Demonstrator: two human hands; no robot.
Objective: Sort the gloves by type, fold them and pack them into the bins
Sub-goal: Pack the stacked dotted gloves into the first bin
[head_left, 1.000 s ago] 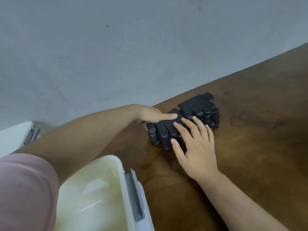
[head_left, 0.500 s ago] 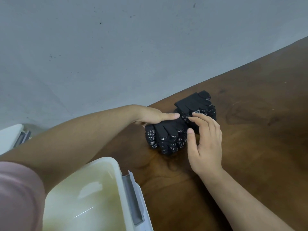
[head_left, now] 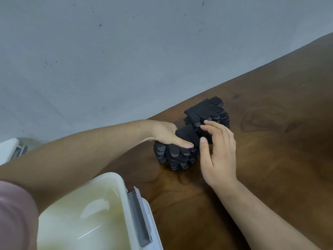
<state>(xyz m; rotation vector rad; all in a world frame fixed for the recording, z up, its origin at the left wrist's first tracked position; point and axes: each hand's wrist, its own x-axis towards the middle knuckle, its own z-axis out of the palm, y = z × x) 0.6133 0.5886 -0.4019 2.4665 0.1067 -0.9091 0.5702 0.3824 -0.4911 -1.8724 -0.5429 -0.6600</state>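
The nearer bundle of black dotted gloves [head_left: 177, 156] sat close to the worktop's far edge, its white-speckled fingertips fanned toward the person. The left hand [head_left: 165, 132] gripped it from the wall side: the thumb [head_left: 183, 143] lay pressed across the top of the bundle, while the other fingers were hidden behind it. Just beyond, touching or nearly touching it, stood a second stack of the same gloves [head_left: 203, 110], folded and piled flat, with its glove fingers pointing along the far edge toward the right.

The right hand [head_left: 219, 152] was beside both bundles on their right, held edge-on and not closed on anything. Its fingers [head_left: 210, 124] were loosely bent and reached to the near face of the second stack, and its thumb was raised next to the gripped bundle. Whether the fingertips truly touched the cloth could not be told.

The dark brown wooden worktop [head_left: 270, 168] ran diagonally, its far edge meeting a grey-blue wall [head_left: 126, 60]. At its near-left part stood a white plastic bin [head_left: 123, 192] with a grey latch [head_left: 139, 221] on its right wall. Part of another white bin [head_left: 8, 148] showed at the left edge of the view. A pink sleeve [head_left: 14, 217] filled the lower-left corner.
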